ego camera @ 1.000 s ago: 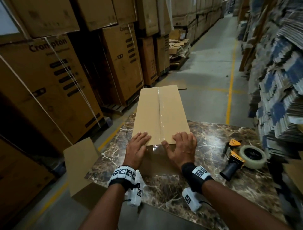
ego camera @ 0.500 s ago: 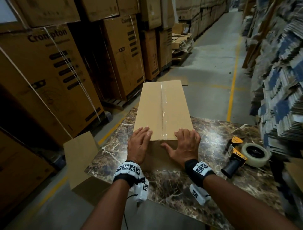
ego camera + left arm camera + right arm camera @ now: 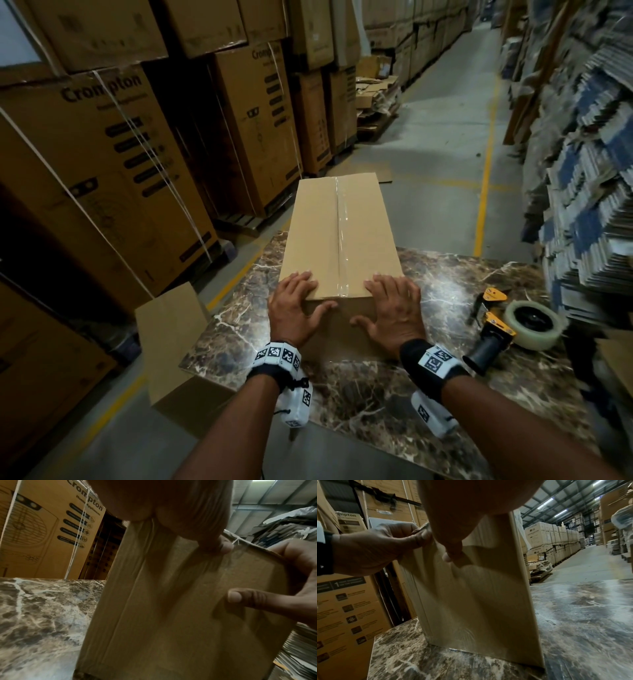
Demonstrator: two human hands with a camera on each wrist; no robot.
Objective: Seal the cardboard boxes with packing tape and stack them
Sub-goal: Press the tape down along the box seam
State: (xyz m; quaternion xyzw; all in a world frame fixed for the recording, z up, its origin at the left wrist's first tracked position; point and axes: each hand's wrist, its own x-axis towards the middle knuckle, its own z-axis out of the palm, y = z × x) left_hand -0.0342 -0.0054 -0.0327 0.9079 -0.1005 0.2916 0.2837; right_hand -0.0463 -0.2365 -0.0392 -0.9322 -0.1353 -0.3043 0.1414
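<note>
"Crompton Home Appliances" marks the strapped carton [image 3: 51, 534] left of my hands; "LG" marks cartons [image 3: 537, 534] ahead-right.

marble table [image 3: 359, 394], strapped Crompton cartons [image 3: 102, 154], yellow floor line [image 3: 486, 164]

Bare forearms, no sleeves. On the left hand [image 3: 294, 308] side, a black wristband [image 3: 270, 371] sits just behind the palm, topped by a white strip of square black-and-white coded markers [image 3: 278, 354]. Under that wrist hangs a white camera block [image 3: 297, 406] with its own marker and a thin black cord. The right hand [image 3: 394, 313] wears a wider black cuff [image 3: 416, 354], a white marker plate [image 3: 436, 359] on its back, and a second white tagged block [image 3: 430, 413] slung beneath. The right wrist view catches the left's dark band [image 3: 324, 553].
</note>
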